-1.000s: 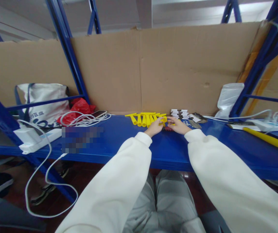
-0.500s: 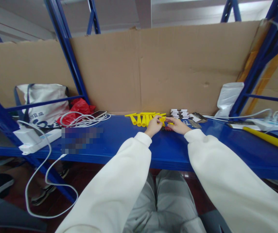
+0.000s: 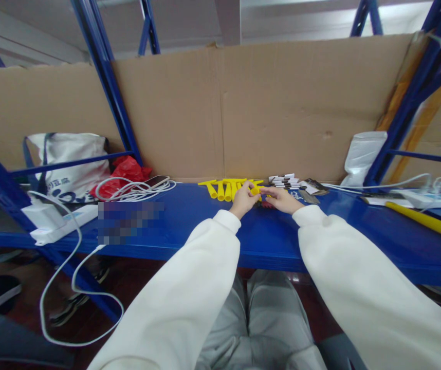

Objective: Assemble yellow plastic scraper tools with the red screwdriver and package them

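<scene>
Both my hands are close together over the far middle of the blue shelf. My left hand (image 3: pixel 243 201) has its thumb and fingers curled round a yellow T-shaped plastic piece (image 3: pixel 255 190) with a round hollow end. My right hand (image 3: pixel 283 200) is just to the right, fingertips bent together by that piece; what they pinch is too small to make out. More yellow T-shaped pieces (image 3: pixel 221 193) lie in a row left of my hands, hollow ends facing me. A small red and dark item (image 3: pixel 267 204), partly hidden, lies beneath my fingers.
Small white-and-black packets (image 3: pixel 284 181) lie in an untidy stack behind my right hand, with dark flat pieces (image 3: pixel 313 187) beside them. White cables (image 3: pixel 143 188), a red bag (image 3: pixel 122 174) and a power strip (image 3: pixel 74 221) are left. A yellow bar (image 3: pixel 424 221) lies right. Cardboard (image 3: pixel 282 108) stands behind.
The yellow piece between my hands has shifted slightly left and turned. The white-and-black packets, neatly stacked before, now lie askew. Both arms stay almost where they were.
</scene>
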`<state>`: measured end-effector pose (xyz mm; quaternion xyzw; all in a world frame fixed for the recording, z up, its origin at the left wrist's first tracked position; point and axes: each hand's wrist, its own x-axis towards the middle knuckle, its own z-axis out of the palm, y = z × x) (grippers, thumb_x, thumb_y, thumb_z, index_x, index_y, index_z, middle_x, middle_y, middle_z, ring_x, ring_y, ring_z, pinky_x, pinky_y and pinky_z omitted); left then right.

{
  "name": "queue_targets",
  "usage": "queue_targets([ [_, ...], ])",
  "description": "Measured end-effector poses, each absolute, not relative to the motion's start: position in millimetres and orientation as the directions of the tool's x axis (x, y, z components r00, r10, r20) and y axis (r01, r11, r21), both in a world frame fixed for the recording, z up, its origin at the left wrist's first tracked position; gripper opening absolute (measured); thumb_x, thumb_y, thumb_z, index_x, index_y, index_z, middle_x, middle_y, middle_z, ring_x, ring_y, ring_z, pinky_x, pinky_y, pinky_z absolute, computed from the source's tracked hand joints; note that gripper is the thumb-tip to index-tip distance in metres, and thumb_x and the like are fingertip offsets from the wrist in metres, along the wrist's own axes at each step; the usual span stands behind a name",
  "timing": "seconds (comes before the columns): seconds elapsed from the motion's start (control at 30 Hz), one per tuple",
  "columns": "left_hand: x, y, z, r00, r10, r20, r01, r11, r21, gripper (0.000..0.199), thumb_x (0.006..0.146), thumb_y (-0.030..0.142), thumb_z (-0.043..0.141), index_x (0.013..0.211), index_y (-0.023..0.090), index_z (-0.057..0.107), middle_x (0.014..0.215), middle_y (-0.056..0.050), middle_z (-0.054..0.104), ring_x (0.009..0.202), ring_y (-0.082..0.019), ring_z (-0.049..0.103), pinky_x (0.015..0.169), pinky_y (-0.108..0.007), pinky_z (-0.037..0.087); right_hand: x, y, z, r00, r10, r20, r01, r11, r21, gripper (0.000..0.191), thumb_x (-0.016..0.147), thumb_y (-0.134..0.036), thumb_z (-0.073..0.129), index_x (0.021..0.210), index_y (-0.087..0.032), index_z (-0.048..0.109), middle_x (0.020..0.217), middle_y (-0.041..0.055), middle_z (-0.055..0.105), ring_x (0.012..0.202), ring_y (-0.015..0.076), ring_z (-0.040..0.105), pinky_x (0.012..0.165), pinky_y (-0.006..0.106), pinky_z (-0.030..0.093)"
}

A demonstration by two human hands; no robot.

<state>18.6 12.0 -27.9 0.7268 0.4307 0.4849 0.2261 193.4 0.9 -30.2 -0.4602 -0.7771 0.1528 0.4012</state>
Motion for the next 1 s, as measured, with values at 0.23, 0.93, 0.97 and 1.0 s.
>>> queue_targets([
  [0.23, 18, 10, -23, 0.131, 0.845, 0.518, 0.436, -0.519, 0.735, 0.023, 0.074, 0.012, 0.072, 0.086, 0.021, 0.055, 0.059, 0.010, 0.046, 0.062, -0.013, 0.051, 0.067, -0.024, 0.038, 193, 2, -30, -0.261, 0.840, 0.475, 0.553, 0.534, -0.640, 0.043, 0.078, -0.003, 0.056, 0.114, -0.018, 0.076, 0.127, 0.0090, 0.074, 0.121, 0.0236, 0.068, 0.114, 0.048, 0.046],
  [0.93, 13, -6, -2, -0.093, 0.769, 0.632, 0.209, -0.605, 0.768, 0.020, 0.079, 0.015, 0.067, 0.095, 0.022, 0.058, 0.062, 0.008, 0.047, 0.062, -0.011, 0.052, 0.065, -0.022, 0.040, 236, 25, -29, 0.390, 0.826, 0.407, 0.591, 0.114, -0.798, 0.017, 0.086, -0.024, 0.059, 0.093, -0.014, 0.071, 0.103, 0.0177, 0.076, 0.111, 0.0321, 0.070, 0.103, 0.047, 0.052],
  [0.97, 13, -6, -3, -0.086, 0.766, 0.637, 0.200, -0.613, 0.764, 0.020, 0.080, 0.014, 0.066, 0.096, 0.022, 0.057, 0.063, 0.008, 0.047, 0.062, -0.011, 0.052, 0.065, -0.022, 0.041, 237, 26, -28, 0.397, 0.834, 0.384, 0.536, 0.129, -0.834, 0.017, 0.088, -0.026, 0.058, 0.090, -0.015, 0.070, 0.096, 0.0169, 0.076, 0.106, 0.0317, 0.072, 0.098, 0.046, 0.055],
  [1.0, 14, -6, -3, -0.072, 0.763, 0.643, 0.197, -0.621, 0.759, 0.019, 0.080, 0.014, 0.066, 0.095, 0.022, 0.057, 0.063, 0.008, 0.047, 0.063, -0.011, 0.052, 0.066, -0.022, 0.042, 237, 26, -28, 0.401, 0.844, 0.357, 0.474, 0.143, -0.869, 0.018, 0.090, -0.028, 0.056, 0.088, -0.016, 0.069, 0.090, 0.0158, 0.076, 0.099, 0.0305, 0.074, 0.092, 0.044, 0.058],
])
